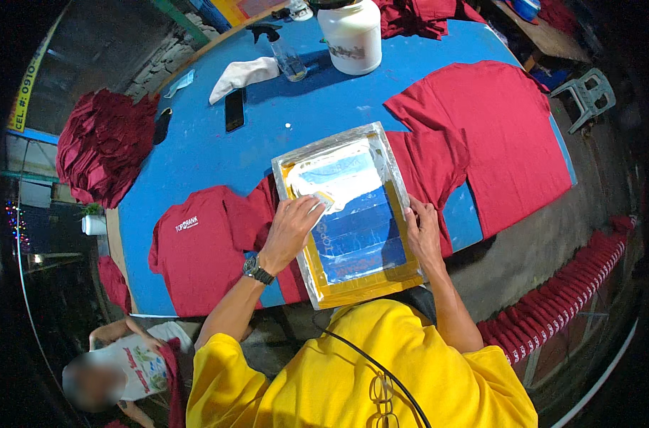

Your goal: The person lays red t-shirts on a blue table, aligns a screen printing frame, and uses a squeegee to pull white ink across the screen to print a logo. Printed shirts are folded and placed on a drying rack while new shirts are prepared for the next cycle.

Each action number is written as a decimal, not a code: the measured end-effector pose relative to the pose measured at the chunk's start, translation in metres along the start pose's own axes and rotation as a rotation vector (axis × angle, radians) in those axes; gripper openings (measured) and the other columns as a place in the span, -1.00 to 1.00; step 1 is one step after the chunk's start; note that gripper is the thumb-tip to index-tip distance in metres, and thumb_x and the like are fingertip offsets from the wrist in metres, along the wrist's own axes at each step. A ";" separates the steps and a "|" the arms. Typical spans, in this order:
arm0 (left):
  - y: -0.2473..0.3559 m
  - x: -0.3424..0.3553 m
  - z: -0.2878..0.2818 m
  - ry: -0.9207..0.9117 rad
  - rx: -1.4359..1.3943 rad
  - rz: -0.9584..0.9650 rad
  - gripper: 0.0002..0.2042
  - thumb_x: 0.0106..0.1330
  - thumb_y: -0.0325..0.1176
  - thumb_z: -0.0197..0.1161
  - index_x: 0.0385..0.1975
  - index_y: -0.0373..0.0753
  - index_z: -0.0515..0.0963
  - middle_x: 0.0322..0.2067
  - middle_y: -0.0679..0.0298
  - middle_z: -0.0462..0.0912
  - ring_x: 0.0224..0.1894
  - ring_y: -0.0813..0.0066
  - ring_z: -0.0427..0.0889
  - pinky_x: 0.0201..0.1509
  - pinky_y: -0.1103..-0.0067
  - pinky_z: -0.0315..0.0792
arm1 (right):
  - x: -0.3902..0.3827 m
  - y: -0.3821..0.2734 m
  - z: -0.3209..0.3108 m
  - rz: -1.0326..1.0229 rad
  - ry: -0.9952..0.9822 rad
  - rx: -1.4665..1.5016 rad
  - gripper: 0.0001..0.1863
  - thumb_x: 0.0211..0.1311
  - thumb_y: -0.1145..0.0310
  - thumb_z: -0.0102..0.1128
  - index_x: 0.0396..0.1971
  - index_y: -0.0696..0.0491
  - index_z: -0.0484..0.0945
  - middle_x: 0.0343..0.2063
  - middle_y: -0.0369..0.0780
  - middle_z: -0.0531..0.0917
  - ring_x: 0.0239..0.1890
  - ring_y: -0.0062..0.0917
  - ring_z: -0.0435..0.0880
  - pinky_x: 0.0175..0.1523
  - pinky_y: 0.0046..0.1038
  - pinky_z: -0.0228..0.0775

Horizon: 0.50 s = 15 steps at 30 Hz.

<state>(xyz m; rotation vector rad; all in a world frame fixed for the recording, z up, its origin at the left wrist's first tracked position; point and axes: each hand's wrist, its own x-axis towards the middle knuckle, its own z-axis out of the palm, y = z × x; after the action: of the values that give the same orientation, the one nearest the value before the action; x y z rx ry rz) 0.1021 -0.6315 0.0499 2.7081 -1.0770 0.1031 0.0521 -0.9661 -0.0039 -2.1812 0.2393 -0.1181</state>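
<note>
- Blue-painted, broad surface point(256, 153) is spread across the middle of the frame. At its top edge stand a large white plastic tub point(351, 39) and a clear spray bottle with a black trigger point(288, 62); a flat black phone point(234, 110) is laid at upper centre.
- Maroon short-sleeved T-shirts are laid flat at both sides: one with a small white chest mark point(209, 267) at lower left of centre, one plain point(499, 139) at upper right. Crumpled maroon garments point(103, 146) are heaped at the far left.
- Smearing could be caused if the rectangular silver-edged frame with yellow inner borders and blue mesh point(331, 144) were nudged, since maroon fabric appears to be trapped beneath it.
- Uneven cover could result from the thick white paste point(356, 167), which is bunched in the mesh's upper half; stray paste on fingertips might be carried onto the shirts.
- At picture centre, the silver-edged frame is placed between both hands. By the left grip point(292, 225), set over its left rim, a small flat pale-yellow and white piece point(326, 202) is pinched near the paste.
- Its right rim is touched by the right grip point(424, 232); whether it is clasped or merely steadied cannot be told.
</note>
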 end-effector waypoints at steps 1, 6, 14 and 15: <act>-0.001 0.007 0.003 0.000 -0.014 0.011 -0.23 -0.02 -0.64 0.44 0.36 -0.25 0.50 0.31 0.11 0.55 0.45 0.14 0.43 0.44 0.21 0.29 | 0.000 0.000 0.000 -0.007 0.007 0.000 -0.60 0.58 0.29 0.15 0.30 0.09 0.62 -0.13 -0.04 0.59 0.00 -0.18 0.56 0.22 -0.17 0.40; -0.005 0.064 0.018 0.057 -0.008 0.100 -0.24 -0.02 -0.62 0.47 0.34 -0.22 0.52 0.31 0.14 0.57 0.45 0.18 0.44 0.44 0.21 0.29 | 0.000 -0.001 0.002 -0.004 0.025 -0.004 -0.59 0.56 0.30 0.16 0.29 0.11 0.62 -0.13 -0.03 0.60 0.01 -0.14 0.56 0.21 -0.16 0.41; -0.025 0.110 0.013 0.041 0.011 0.208 -0.30 0.03 -0.60 0.45 0.31 -0.13 0.57 0.28 0.24 0.61 0.40 0.27 0.50 0.46 0.21 0.29 | -0.001 -0.006 0.000 -0.009 0.044 0.001 -0.58 0.55 0.31 0.16 0.29 0.14 0.62 -0.11 0.01 0.60 0.05 -0.09 0.55 0.24 -0.13 0.40; -0.028 0.110 0.010 0.015 0.004 0.207 -0.30 0.03 -0.59 0.45 0.31 -0.12 0.57 0.28 0.24 0.61 0.40 0.26 0.51 0.46 0.21 0.29 | 0.000 -0.007 0.000 0.006 0.036 0.004 -0.58 0.55 0.31 0.16 0.29 0.14 0.62 -0.11 0.02 0.60 0.05 -0.09 0.55 0.24 -0.13 0.40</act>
<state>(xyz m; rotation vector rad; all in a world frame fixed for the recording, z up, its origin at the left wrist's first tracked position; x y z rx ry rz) 0.2017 -0.6877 0.0511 2.5868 -1.3515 0.1592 0.0527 -0.9624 0.0014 -2.1757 0.2657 -0.1546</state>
